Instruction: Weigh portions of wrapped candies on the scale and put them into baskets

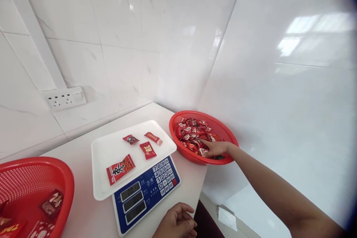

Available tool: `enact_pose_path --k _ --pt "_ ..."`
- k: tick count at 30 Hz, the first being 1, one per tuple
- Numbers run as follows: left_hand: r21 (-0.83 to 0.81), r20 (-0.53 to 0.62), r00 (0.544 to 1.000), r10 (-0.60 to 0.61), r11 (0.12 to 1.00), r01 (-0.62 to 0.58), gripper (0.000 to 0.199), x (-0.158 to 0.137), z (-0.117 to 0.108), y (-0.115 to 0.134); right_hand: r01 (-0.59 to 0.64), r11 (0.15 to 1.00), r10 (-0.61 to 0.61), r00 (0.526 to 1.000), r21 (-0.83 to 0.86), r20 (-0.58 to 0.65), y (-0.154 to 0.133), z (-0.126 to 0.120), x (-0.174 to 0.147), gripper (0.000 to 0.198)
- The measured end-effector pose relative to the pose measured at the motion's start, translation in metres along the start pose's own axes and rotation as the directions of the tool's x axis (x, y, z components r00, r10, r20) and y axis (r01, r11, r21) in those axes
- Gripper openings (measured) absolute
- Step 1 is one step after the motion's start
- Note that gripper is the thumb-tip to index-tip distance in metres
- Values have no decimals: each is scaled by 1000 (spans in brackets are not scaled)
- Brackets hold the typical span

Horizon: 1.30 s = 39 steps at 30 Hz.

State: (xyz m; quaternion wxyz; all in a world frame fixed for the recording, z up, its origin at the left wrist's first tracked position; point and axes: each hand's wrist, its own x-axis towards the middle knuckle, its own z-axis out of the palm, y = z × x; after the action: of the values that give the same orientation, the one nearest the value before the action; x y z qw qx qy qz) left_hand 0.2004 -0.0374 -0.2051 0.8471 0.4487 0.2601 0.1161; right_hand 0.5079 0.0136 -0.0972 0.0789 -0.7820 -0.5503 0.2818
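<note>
Right hand [216, 148] contacts wrapped candies [192, 132] in red basket [192, 157]; fingers' closure indeterminable. Left hand [177, 223], fingers loosely curled, part-spread, adjoins scale [149, 190].

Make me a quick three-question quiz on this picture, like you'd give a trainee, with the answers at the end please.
1. How many wrapped pieces lie on the white tray of the scale?
2. True or false: the right hand reaches into a red basket that holds a heap of packets.
3. Where is the left hand?
a) On the keypad
b) Near the table edge, beside the scale
c) In the basket at the far left

Key
1. Four.
2. True; its fingers are among the packets.
3. b.
</note>
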Motion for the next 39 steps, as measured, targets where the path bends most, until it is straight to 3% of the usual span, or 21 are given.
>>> enact_pose_path --k 3,10,15,18,22,28,34,39 --pt "-1 4 1000 5 1000 -5 45 -1 1 2 23 997 -21 999 69 -34 2 2 1 90" --pt "-10 2 1000 5 1000 -5 46 -1 2 2 150 959 -86 962 240 -257 -9 -11 4 39" --pt "-26 2 1000 2 1000 -2 49 -1 1 2 236 918 -55 871 319 -489 -21 -41 19 42" --pt "-18 7 1000 2 1000 -2 48 0 0 1 290 886 -54 840 363 -539 -26 -52 23 48" --pt "-8 3 1000 3 1000 -3 49 0 1 1 285 876 -104 899 388 -426 -21 -52 20 49" --pt "-12 1 1000 -5 1000 5 50 -1 0 2 43 984 -23 993 175 -116 8 -24 23 39" --pt "-11 -4 1000 -3 1000 3 50 -1 0 2 -52 987 68 992 -153 105 18 0 38 89" --pt "-34 3 1000 -4 999 4 49 0 0 2 -98 947 154 974 -307 163 16 4 42 109"
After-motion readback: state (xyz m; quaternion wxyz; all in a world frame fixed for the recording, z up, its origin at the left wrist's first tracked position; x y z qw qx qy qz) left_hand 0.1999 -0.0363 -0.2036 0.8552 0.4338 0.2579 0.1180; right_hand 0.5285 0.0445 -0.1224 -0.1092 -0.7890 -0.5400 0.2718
